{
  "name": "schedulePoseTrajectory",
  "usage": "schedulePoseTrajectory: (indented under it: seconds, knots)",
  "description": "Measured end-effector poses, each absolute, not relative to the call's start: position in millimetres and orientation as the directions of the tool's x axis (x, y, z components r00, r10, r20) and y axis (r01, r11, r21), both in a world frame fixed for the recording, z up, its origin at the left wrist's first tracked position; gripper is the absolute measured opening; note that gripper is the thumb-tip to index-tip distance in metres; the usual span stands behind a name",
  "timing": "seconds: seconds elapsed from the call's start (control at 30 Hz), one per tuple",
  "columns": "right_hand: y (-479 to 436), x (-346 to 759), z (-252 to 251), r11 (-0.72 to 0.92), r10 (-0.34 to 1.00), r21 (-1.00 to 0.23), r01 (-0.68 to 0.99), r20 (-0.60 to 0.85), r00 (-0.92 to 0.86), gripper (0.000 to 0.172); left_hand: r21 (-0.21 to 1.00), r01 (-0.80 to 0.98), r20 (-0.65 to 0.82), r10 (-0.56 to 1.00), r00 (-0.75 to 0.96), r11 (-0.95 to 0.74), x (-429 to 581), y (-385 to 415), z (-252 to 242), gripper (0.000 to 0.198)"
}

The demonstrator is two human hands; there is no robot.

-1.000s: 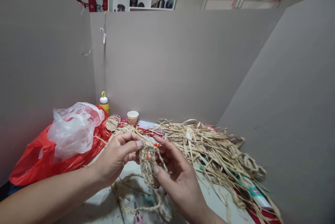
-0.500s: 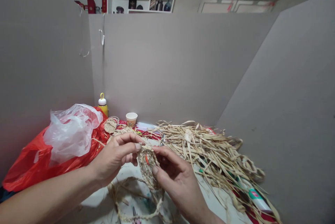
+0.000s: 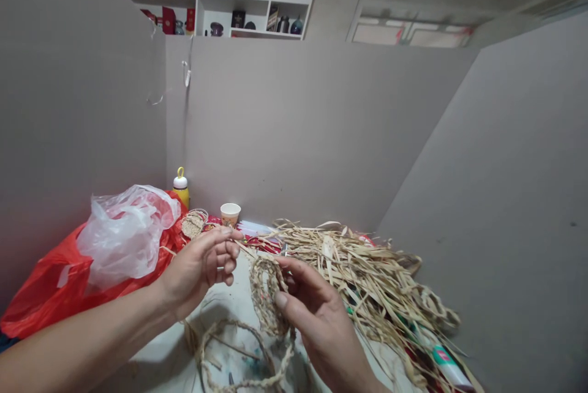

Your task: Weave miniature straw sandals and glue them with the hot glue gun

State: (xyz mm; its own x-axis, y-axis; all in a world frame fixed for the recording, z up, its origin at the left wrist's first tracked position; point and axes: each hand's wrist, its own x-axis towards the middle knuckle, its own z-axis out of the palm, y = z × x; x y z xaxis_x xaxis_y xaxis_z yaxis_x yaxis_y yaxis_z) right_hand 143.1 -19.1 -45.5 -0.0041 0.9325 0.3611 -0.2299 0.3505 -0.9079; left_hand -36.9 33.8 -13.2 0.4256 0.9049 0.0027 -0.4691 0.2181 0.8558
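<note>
The woven straw piece point(image 3: 265, 295) is a small flat oval of pale, plaited strips, with open gaps in the weave. I see it held upright above the table point(image 3: 160, 353), between my two hands. My right hand point(image 3: 321, 322) grips it, thumb pressed on its near face and fingers curled behind. A thin straw strand point(image 3: 243, 248) runs from its top edge up to my left hand point(image 3: 197, 265), whose thumb and forefinger are pinched shut on the strand, the other fingers curled in.

Below the piece a braided straw cord point(image 3: 239, 353) lies looped on the table. To the right spreads a loose pile of straw point(image 3: 367, 270), with a tube point(image 3: 448, 365) at its near end. To the left are a clear plastic bag point(image 3: 124, 234) on a red bag point(image 3: 50, 286). Behind stand a yellow bottle point(image 3: 180, 188), a paper cup point(image 3: 229, 214) and a small woven oval point(image 3: 193, 223).
</note>
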Motion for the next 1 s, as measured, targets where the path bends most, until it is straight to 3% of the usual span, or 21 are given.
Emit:
schedulePoseTrajectory:
  seconds: [0.17, 0.27, 0.4, 0.5, 0.6, 0.7, 0.83, 0.93, 1.0]
  knots:
    - [-13.0, 150.1, -48.6, 0.411, 0.911, -0.9, -0.143, 0.412, 0.028, 0.028, 0.893, -0.295, -0.16, 0.852, 0.498, 0.34, -29.8, 36.5, -29.4, 0.025]
    - [-12.4, 154.3, -48.6, 0.552, 0.832, -0.834, 0.018, 0.552, 0.051, 0.027, 0.879, -0.199, -0.255, 0.779, 0.572, 0.434, -25.0, 35.0, -39.7, 0.031]
    - [-16.8, 162.0, -44.0, 0.804, 0.551, -0.501, 0.32, 0.831, -0.082, 0.046, 0.834, -0.121, -0.305, 0.632, 0.712, 0.539, -23.0, 29.4, -41.2, 0.051]
    - [-19.8, 169.2, -39.4, 0.874, 0.345, -0.177, 0.453, 0.882, -0.322, 0.062, 0.806, -0.153, -0.261, 0.575, 0.775, 0.572, -25.4, 23.0, -32.7, 0.052]
    - [-18.5, 173.8, -37.9, 0.869, 0.218, 0.06, 0.491, 0.844, -0.49, 0.057, 0.817, -0.185, -0.22, 0.592, 0.775, 0.546, -28.7, 16.6, -22.3, 0.044]
    - [-15.7, 175.3, -38.2, 0.827, 0.161, 0.19, 0.529, 0.822, -0.547, 0.042, 0.862, -0.175, -0.218, 0.658, 0.721, 0.477, -30.2, 11.6, -15.3, 0.045]
    - [-15.3, 178.0, -35.1, 0.79, 0.185, 0.227, 0.57, 0.797, -0.574, 0.05, 0.936, -0.206, -0.107, 0.79, 0.603, 0.284, -29.9, 8.0, -10.1, 0.055]
    - [-17.8, 180.8, -34.1, 0.841, 0.242, 0.081, 0.534, 0.828, -0.507, 0.072, 0.972, -0.208, 0.021, 0.833, 0.553, 0.113, -32.1, 8.5, -6.1, 0.058]
    - [-20.3, 179.7, -36.3, 0.881, 0.249, -0.076, 0.466, 0.913, -0.322, 0.073, 0.976, -0.216, 0.101, 0.851, 0.516, 0.016, -35.2, 10.3, -3.8, 0.057]
